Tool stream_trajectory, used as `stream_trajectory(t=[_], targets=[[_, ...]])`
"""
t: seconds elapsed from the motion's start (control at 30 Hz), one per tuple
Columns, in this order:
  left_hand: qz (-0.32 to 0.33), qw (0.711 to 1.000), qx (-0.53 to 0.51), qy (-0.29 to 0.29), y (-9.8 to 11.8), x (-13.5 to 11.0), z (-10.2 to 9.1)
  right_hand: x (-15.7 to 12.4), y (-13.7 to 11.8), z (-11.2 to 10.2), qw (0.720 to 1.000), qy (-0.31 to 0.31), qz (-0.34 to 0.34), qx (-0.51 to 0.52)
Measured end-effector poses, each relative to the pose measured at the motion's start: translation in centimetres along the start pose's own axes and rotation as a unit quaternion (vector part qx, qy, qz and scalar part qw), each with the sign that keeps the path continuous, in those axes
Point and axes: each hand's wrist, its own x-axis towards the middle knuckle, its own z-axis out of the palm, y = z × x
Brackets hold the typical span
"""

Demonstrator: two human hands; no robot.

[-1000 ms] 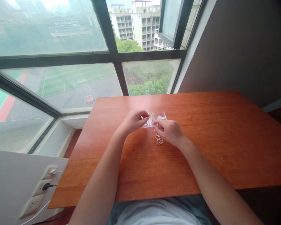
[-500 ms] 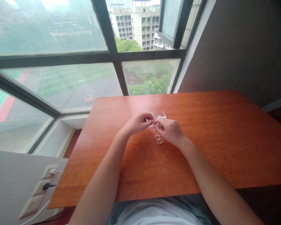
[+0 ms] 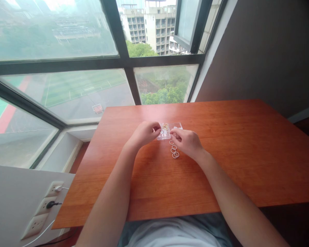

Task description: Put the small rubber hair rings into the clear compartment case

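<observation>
A clear plastic box (image 3: 167,138) lies on the table between my two hands, with a few gold-coloured rings (image 3: 165,126) inside. My left hand (image 3: 145,133) is at the box's left side, thumb and index finger brought together. Beside those fingertips is a small dark-looking ring (image 3: 161,132); whether they grip it or it lies in the box, I cannot tell. On the right of the box, my right hand (image 3: 187,140) has its fingers pinched, and what they hold is too small to make out. Several white rings (image 3: 174,150) lie in a loose line just nearer to me, some overlapping.
The reddish-brown wooden table (image 3: 234,147) extends to both sides. Dark-framed windows (image 3: 92,63) rise behind it, and a grey wall (image 3: 260,51) stands at the right. Wall sockets (image 3: 42,207) with plugged-in cables are low at the left.
My hands, whose fingertips met over the box, are now apart. The left hand has moved left, uncovering the box and its gold-coloured rings. My right hand has barely shifted.
</observation>
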Motion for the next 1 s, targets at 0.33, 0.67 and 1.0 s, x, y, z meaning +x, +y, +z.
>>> stream_trajectory(t=[0.33, 0.67, 1.0], targets=[[0.001, 1.000, 0.010, 0.014, -0.25, 0.03, 0.03, 0.06, 0.30, 0.04, 1.000, -0.014, 0.019, -0.015], [0.001, 1.000, 0.007, 0.014, -0.20, 0.06, 0.02, 0.21, 0.63, -0.46, 0.987, -0.145, 0.039, -0.055], [0.005, 1.000, -0.007, 0.012, -0.09, 0.03, 0.14, 0.21, 0.24, -0.36, 0.981, -0.183, 0.033, -0.064]])
